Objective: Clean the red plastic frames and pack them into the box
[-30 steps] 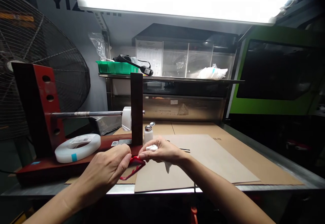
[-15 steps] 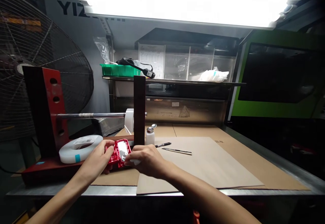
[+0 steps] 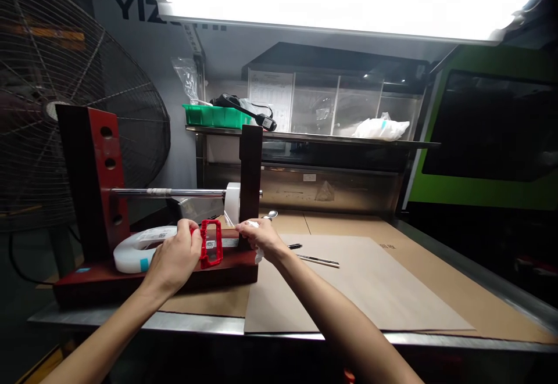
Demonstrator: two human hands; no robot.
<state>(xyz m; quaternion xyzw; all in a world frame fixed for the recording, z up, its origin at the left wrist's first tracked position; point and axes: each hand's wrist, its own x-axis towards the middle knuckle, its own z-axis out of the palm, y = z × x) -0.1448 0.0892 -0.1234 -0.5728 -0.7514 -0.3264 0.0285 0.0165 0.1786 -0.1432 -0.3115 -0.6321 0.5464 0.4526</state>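
My left hand (image 3: 174, 256) grips a red plastic frame (image 3: 211, 243) with a clear window, held upright over the base of a dark red roll stand (image 3: 93, 169). My right hand (image 3: 260, 236) is closed on a white cloth (image 3: 260, 252) and pinches the end of a clear film coming from the white tape roll (image 3: 232, 203) on the stand's steel rod (image 3: 174, 193). A flat white tape reel (image 3: 137, 249) lies on the stand's base, just left of my left hand.
Brown cardboard sheets (image 3: 361, 279) cover the metal bench. A pen (image 3: 294, 246) and a thin metal tool (image 3: 320, 261) lie right of my right hand. A large fan (image 3: 52, 82) stands at left. A shelf behind holds a green tray (image 3: 211, 115).
Both hands moved away from me to the roll stand. The red frame was turned upright, and my right hand went from the frame to the film at the tape roll.
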